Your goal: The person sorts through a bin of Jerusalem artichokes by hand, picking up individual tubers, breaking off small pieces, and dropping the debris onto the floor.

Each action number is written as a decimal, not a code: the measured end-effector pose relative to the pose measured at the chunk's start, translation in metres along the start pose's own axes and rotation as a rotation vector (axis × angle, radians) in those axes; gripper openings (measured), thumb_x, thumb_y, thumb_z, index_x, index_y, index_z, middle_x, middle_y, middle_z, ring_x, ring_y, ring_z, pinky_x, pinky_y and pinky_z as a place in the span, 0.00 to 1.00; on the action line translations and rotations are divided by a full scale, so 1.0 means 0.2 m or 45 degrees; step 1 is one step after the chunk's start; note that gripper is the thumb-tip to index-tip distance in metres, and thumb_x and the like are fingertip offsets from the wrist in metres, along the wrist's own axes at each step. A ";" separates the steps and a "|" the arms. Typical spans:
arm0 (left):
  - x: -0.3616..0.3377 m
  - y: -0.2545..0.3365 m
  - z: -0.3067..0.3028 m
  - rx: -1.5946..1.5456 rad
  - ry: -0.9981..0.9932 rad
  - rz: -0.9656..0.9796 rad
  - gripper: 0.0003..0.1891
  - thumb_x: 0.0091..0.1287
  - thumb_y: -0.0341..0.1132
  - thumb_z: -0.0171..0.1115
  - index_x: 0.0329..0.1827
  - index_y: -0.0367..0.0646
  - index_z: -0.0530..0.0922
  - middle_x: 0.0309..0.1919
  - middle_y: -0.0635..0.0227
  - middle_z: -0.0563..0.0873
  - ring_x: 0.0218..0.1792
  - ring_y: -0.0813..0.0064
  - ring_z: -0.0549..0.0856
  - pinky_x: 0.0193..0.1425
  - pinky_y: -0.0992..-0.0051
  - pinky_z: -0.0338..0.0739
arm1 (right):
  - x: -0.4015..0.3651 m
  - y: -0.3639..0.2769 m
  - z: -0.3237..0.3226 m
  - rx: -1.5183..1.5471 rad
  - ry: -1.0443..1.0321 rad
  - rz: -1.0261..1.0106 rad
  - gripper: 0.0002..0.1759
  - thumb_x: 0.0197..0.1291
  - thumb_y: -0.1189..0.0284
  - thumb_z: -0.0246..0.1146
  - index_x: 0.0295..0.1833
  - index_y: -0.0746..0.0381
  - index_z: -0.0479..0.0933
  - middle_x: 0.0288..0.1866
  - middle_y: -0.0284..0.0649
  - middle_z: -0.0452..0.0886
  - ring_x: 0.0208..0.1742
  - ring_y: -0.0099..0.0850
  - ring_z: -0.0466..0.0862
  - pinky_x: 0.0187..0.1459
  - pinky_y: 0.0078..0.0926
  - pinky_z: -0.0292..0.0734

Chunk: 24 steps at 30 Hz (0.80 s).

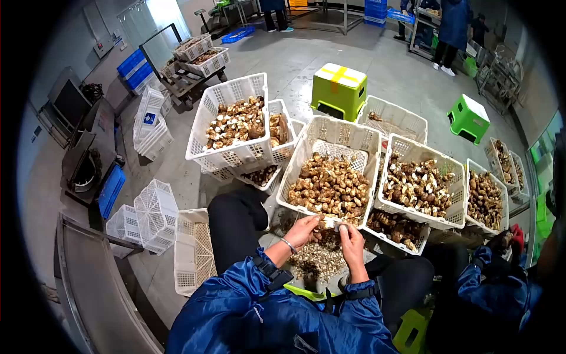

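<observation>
My left hand [302, 231] is closed around a pale, brownish mushroom [324, 223], just at the near rim of a white crate. Close beside it my right hand [352, 245] is closed too, its fingertips at the mushroom's other end. Something small and greyish shows at the right fingertips, too small to name. Beyond both hands, the white crate [377, 141] holds many brown and cream mushrooms [330, 186]. Below the hands lies a heap of pale trimmings [318, 259], between my knees.
More mushroom crates stand to the left [197, 141] and right [460, 221], some stacked. A green stool [339, 91] is behind them. Beside my left leg lies a white crate [186, 253]. A co-worker's blue sleeve [471, 277] is close on my right. Other people stand farther back.
</observation>
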<state>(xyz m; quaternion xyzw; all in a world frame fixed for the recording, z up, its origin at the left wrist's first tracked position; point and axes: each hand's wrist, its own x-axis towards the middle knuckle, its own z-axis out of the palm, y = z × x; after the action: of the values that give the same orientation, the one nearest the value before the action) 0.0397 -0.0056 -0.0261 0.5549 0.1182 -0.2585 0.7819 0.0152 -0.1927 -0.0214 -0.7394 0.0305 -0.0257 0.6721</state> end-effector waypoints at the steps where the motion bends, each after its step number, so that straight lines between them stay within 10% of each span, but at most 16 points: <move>1: 0.00 0.00 0.00 0.016 0.012 -0.009 0.21 0.78 0.44 0.49 0.64 0.39 0.73 0.49 0.69 0.83 0.31 0.81 0.83 0.32 0.83 0.77 | 0.00 -0.01 0.00 0.010 -0.003 0.042 0.12 0.68 0.67 0.62 0.43 0.67 0.80 0.34 0.31 0.81 0.34 0.18 0.74 0.38 0.21 0.71; 11: 0.00 -0.01 0.00 0.326 -0.022 0.221 0.23 0.70 0.34 0.63 0.66 0.33 0.72 0.49 0.68 0.83 0.35 0.82 0.83 0.40 0.80 0.80 | 0.01 0.12 0.00 0.178 -0.040 0.219 0.10 0.64 0.71 0.65 0.40 0.69 0.82 0.41 0.36 0.85 0.37 0.20 0.76 0.38 0.21 0.71; 15: -0.02 -0.02 0.02 0.438 -0.050 0.289 0.24 0.70 0.30 0.62 0.68 0.31 0.70 0.51 0.65 0.84 0.44 0.81 0.84 0.45 0.78 0.81 | 0.00 0.10 0.01 -0.005 -0.020 -0.175 0.10 0.65 0.71 0.65 0.44 0.68 0.83 0.37 0.30 0.84 0.34 0.16 0.74 0.36 0.18 0.69; 20: -0.05 -0.01 0.02 0.448 -0.074 0.316 0.23 0.70 0.30 0.61 0.67 0.32 0.70 0.52 0.64 0.83 0.48 0.80 0.84 0.45 0.78 0.81 | 0.00 0.13 -0.03 0.219 -0.088 0.108 0.11 0.67 0.68 0.64 0.43 0.67 0.83 0.36 0.27 0.82 0.36 0.15 0.75 0.39 0.16 0.71; 24: -0.06 -0.01 0.01 1.340 0.099 1.032 0.23 0.70 0.32 0.62 0.66 0.33 0.72 0.51 0.64 0.84 0.47 0.79 0.84 0.46 0.76 0.81 | -0.02 0.13 -0.02 0.050 -0.102 -0.043 0.12 0.67 0.68 0.64 0.44 0.67 0.82 0.36 0.29 0.82 0.34 0.16 0.75 0.38 0.16 0.70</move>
<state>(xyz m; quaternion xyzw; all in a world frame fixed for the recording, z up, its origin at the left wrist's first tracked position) 0.0283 -0.0048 -0.0207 0.8721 -0.2137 0.0528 0.4371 0.0110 -0.1979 -0.0460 -0.7269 -0.0093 -0.0082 0.6866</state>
